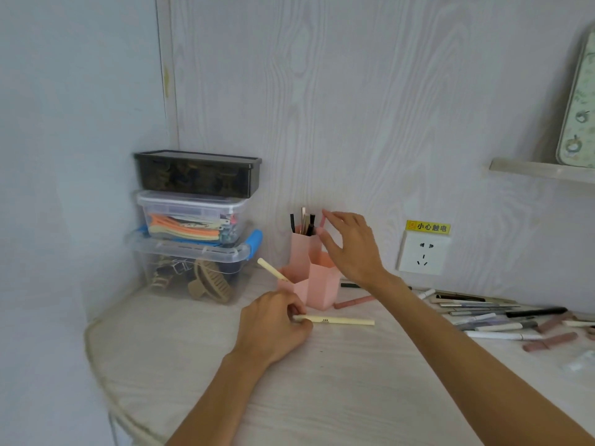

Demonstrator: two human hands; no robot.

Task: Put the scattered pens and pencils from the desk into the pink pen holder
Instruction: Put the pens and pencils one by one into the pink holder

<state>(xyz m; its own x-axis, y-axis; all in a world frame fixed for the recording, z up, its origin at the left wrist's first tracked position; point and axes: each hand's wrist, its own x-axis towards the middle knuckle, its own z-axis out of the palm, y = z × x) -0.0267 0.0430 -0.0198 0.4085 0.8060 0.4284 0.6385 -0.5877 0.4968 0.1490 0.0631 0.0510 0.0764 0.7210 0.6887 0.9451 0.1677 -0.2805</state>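
The pink pen holder (323, 284) stands against the back wall, made of several hexagonal compartments. Its tall back compartment holds several dark pens, and a cream pen (273, 269) leans out of the low left one. My right hand (351, 246) hovers over the tall compartment with a pink pen (322, 220) pinched upright in its fingertips. My left hand (273, 326) rests on the desk in front of the holder, shut on the end of a cream pen (341, 321) lying flat. A pink pen (354, 301) lies just right of the holder.
Several scattered pens and pencils (502, 317) lie at the right of the desk. A stack of three plastic storage boxes (196, 226) fills the left corner. A wall socket (423, 252) sits low on the back wall. The desk's curved front edge (96, 358) runs at left.
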